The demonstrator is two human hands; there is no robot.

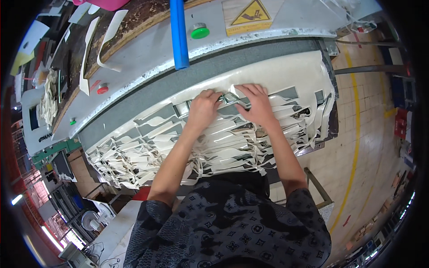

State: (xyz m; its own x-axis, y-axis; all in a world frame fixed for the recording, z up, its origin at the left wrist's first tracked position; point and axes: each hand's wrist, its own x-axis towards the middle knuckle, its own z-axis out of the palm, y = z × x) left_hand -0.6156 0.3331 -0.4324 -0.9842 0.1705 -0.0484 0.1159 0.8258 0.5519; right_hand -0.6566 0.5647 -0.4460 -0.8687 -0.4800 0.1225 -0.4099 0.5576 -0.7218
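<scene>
A large cream sheet of leather-like material [286,71] lies before me, its near part cut into many holes and thin strips. On the sheet, between my hands, is a thin metal cutting die [229,98], partly covered by fingers. My left hand [205,110] is closed on the die's left side, thumb and fingertips together. My right hand [256,104] grips its right side, with fingers bent over the far edge and thumb on the near one. Another narrow metal outline [181,109] shows just left of my left hand.
The sheet rests on a dark grey bed [250,58]. Beyond runs a grey machine beam with a green button [199,31], a red button [103,88] and a yellow warning sign [251,15]. A blue tube [179,40] hangs over the bed. Cream offcuts [89,56] lie at upper left.
</scene>
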